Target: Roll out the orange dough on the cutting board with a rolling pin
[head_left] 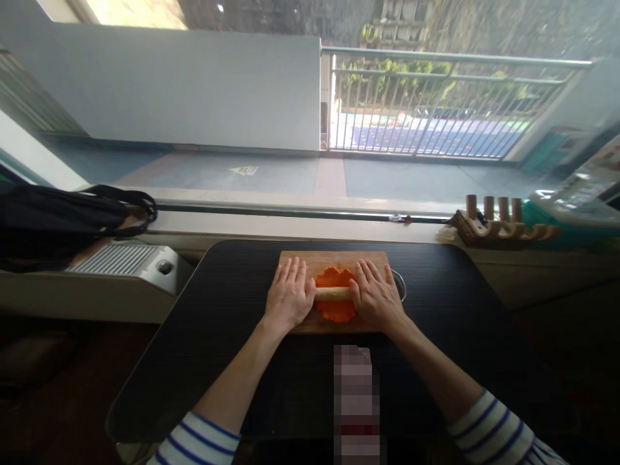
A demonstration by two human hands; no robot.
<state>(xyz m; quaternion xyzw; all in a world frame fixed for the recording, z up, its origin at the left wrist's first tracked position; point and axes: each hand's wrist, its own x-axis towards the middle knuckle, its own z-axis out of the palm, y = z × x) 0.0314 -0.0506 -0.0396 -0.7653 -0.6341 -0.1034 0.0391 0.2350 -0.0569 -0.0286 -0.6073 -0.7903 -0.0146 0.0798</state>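
A light wooden rolling pin (334, 294) lies crosswise over a flattened orange sheet of dough or clay (339, 313) with ragged edges. Both rest on a wooden board (322, 258) that has a metal ring handle at its right side. My left hand (289, 294) lies palm down over the pin's left end, its fingers stretched out flat. Over the right end, my right hand (378, 290) presses down the same way, fingers extended and slightly apart. Both pin ends are hidden under the palms. The orange sheet shows between my hands, above and below the pin.
The board is on a dark table (203, 349) with rounded corners. A pixelated patch (357, 394) covers something at the near side. A black bag (58, 219) and a white heater-like unit (126, 258) are left. A wooden rack (504, 226) stands on the right sill, before the window.
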